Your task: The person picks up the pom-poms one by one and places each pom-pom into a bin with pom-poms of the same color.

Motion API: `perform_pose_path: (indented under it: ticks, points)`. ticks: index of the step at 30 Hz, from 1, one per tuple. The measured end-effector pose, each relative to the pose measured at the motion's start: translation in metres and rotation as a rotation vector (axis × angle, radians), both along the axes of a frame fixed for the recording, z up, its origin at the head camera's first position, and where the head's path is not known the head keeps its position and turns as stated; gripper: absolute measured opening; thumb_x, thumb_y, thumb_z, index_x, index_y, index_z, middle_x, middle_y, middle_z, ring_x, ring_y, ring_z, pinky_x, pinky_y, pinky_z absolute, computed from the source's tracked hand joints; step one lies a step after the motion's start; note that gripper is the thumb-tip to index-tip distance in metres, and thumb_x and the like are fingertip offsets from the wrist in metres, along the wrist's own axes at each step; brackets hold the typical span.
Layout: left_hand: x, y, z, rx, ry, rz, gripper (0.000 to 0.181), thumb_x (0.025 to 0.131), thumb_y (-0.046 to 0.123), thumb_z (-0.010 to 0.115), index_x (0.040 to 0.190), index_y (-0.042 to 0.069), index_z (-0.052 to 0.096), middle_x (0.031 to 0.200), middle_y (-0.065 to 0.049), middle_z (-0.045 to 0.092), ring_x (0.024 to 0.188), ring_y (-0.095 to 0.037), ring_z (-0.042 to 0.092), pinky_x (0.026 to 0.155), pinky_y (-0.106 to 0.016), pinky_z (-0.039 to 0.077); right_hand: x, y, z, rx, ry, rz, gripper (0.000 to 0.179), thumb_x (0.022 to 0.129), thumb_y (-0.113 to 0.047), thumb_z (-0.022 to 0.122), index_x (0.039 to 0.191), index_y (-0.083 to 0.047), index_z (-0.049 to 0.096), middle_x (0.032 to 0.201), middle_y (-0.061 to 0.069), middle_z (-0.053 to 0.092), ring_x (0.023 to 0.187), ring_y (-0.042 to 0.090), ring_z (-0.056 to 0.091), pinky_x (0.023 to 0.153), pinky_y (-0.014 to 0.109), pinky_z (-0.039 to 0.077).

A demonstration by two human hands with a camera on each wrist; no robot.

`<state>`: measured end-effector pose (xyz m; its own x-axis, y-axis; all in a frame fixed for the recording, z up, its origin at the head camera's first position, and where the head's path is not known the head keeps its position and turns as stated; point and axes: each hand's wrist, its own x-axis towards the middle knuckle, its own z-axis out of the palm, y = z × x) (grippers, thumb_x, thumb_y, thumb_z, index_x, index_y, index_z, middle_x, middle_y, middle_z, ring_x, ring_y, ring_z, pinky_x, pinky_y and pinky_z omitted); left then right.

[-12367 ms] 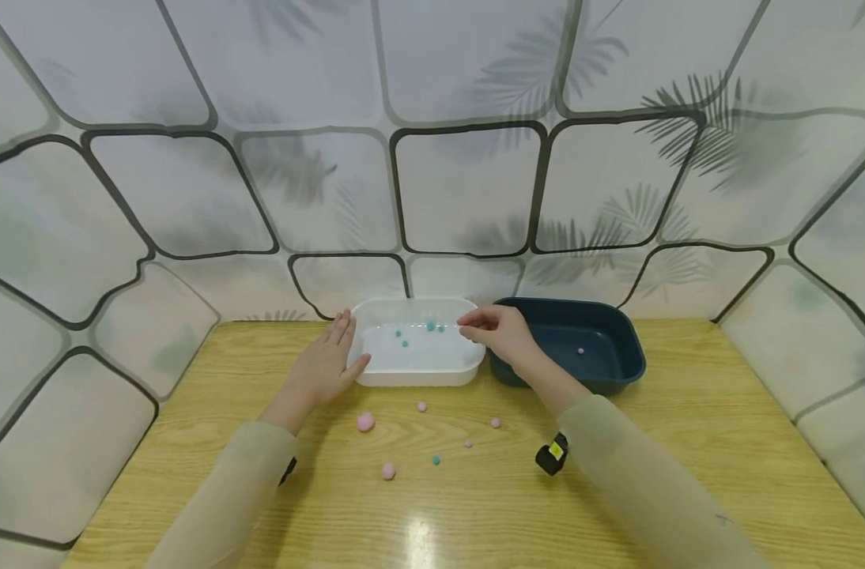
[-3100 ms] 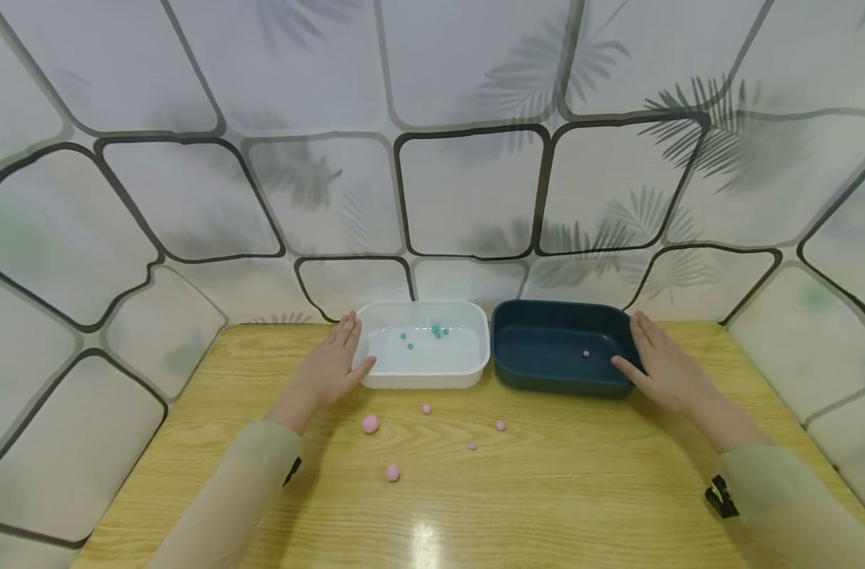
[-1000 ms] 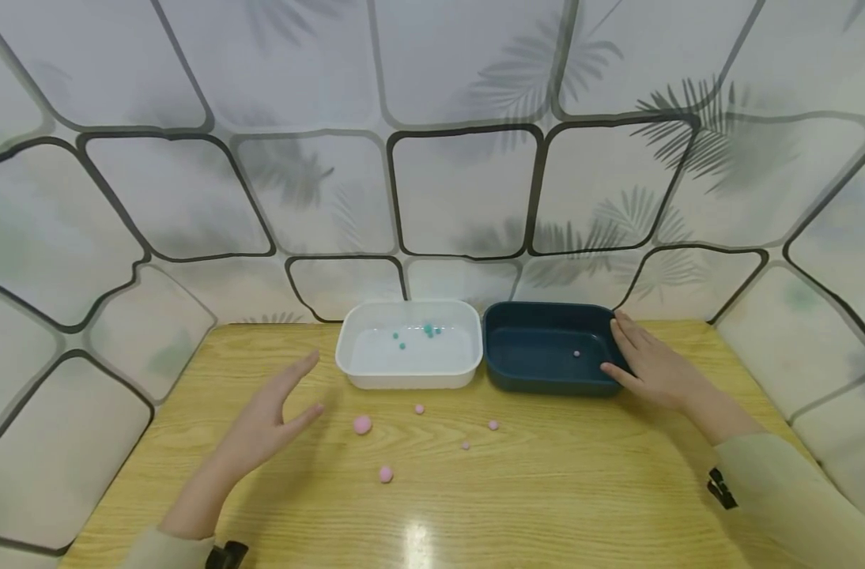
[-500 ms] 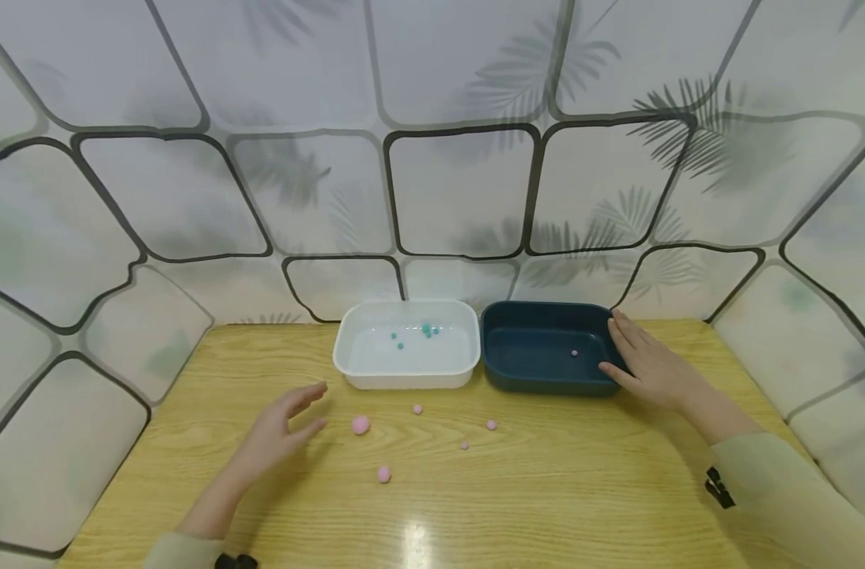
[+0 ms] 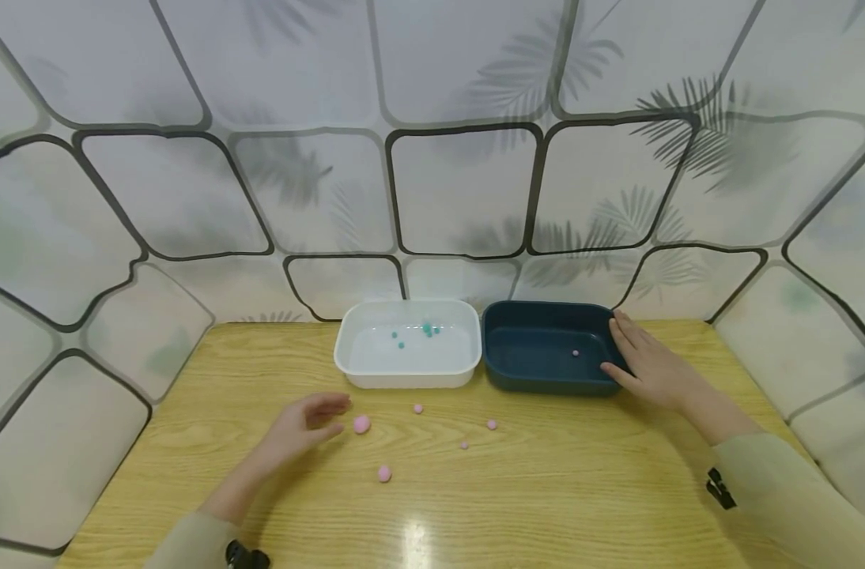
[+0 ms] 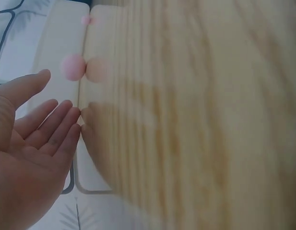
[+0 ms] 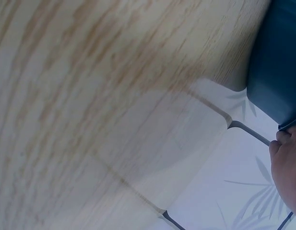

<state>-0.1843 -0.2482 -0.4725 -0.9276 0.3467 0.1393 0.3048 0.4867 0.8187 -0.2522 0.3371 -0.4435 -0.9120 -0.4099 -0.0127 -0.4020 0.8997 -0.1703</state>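
Note:
My left hand (image 5: 299,431) is just left of the largest pink ball (image 5: 361,424), its fingers loosely bent. In the left wrist view that hand (image 6: 35,153) holds nothing, and its thumb and fingers stand apart with the ball close beyond them. My right hand (image 5: 656,371) rests with straight fingers against the right end of the dark blue tub (image 5: 553,386). The right wrist view catches only the edge of this hand (image 7: 288,167) at the tub's rim. Inside the tub lies one small pink ball (image 5: 576,353).
A white tub (image 5: 407,381) stands beside the blue one, with several teal balls (image 5: 427,328) in it. Other pink balls lie in front: one nearer me (image 5: 384,473), smaller ones to the right (image 5: 492,424). A patterned backdrop (image 5: 468,190) rises behind the wooden table (image 5: 546,482).
A teal ball has left the table, and the white tub holds one more. My right hand moved from the white tub to the blue tub's end. My left hand left the white tub, nearing the pink ball.

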Motion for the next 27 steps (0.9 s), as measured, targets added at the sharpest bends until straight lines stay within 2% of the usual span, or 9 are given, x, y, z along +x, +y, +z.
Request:
perform_pose_path:
  ticks: [3, 7, 11, 20, 27]
  points:
    - [-0.003, 0.002, -0.002, -0.063, 0.005, -0.007, 0.041, 0.095, 0.005, 0.078, 0.131, -0.01, 0.067, 0.131, -0.026, 0.072, 0.121, -0.045, 0.07, 0.106, -0.041, 0.059, 0.001, 0.0, 0.0, -0.007, -0.002, 0.0, 0.092, 0.11, -0.049, 0.054, 0.165, 0.012, 0.011, 0.175, 0.034, 0.004, 0.161, 0.054, 0.013, 0.127, 0.07, 0.023]
    - [-0.007, 0.005, -0.004, -0.123, -0.006, 0.0, 0.044, 0.094, 0.013, 0.081, 0.132, -0.004, 0.069, 0.131, -0.019, 0.074, 0.124, -0.04, 0.07, 0.111, -0.047, 0.056, 0.001, -0.001, 0.001, -0.007, 0.001, 0.003, 0.092, 0.11, -0.047, 0.054, 0.165, 0.013, 0.012, 0.175, 0.034, 0.004, 0.161, 0.054, 0.013, 0.126, 0.07, 0.023]
    - [-0.011, 0.007, -0.007, -0.156, 0.033, -0.013, 0.045, 0.09, 0.014, 0.086, 0.129, -0.002, 0.072, 0.126, -0.016, 0.077, 0.118, -0.035, 0.072, 0.109, -0.045, 0.057, 0.001, -0.002, 0.002, -0.005, 0.002, 0.003, 0.091, 0.11, -0.046, 0.055, 0.165, 0.013, 0.013, 0.175, 0.034, 0.004, 0.161, 0.054, 0.013, 0.126, 0.07, 0.024]
    - [-0.018, 0.011, -0.006, -0.225, 0.176, -0.12, 0.041, 0.085, 0.008, 0.089, 0.122, -0.001, 0.075, 0.115, -0.012, 0.079, 0.106, -0.029, 0.074, 0.099, -0.038, 0.061, 0.0, -0.001, 0.002, -0.007, 0.005, 0.003, 0.09, 0.11, -0.046, 0.054, 0.165, 0.013, 0.013, 0.175, 0.034, 0.004, 0.161, 0.053, 0.012, 0.126, 0.07, 0.023]
    - [-0.021, 0.011, -0.007, -0.255, 0.179, -0.132, 0.032, 0.087, 0.009, 0.088, 0.116, 0.003, 0.077, 0.112, -0.008, 0.079, 0.104, -0.026, 0.074, 0.096, -0.037, 0.061, -0.001, 0.0, 0.0, -0.002, 0.005, 0.002, 0.09, 0.11, -0.045, 0.055, 0.165, 0.012, 0.011, 0.175, 0.033, 0.004, 0.162, 0.052, 0.011, 0.127, 0.069, 0.023]
